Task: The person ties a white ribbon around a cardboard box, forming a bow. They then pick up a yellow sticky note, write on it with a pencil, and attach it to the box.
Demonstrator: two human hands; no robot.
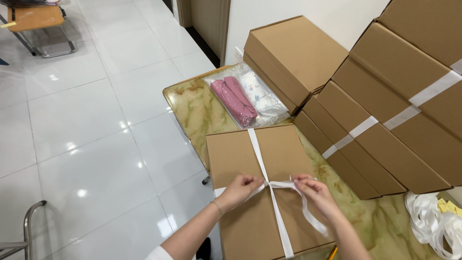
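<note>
A flat brown cardboard box (240,154) lies on a marbled green table (192,106) in front of me. A white ribbon (257,149) runs lengthwise over its lid and crosses near the middle. My left hand (239,190) pinches the ribbon on the left of the crossing. My right hand (315,192) pinches it on the right, and a loose loop of ribbon hangs down below that hand. Both hands rest just above the lid.
A clear plastic bag (250,96) with pink and white folded cloth lies beyond the box. Stacked cardboard boxes (385,120), some with white ribbon, fill the right side. Loose white ribbon (428,216) is piled at the right. White tiled floor and a chair (38,24) lie left.
</note>
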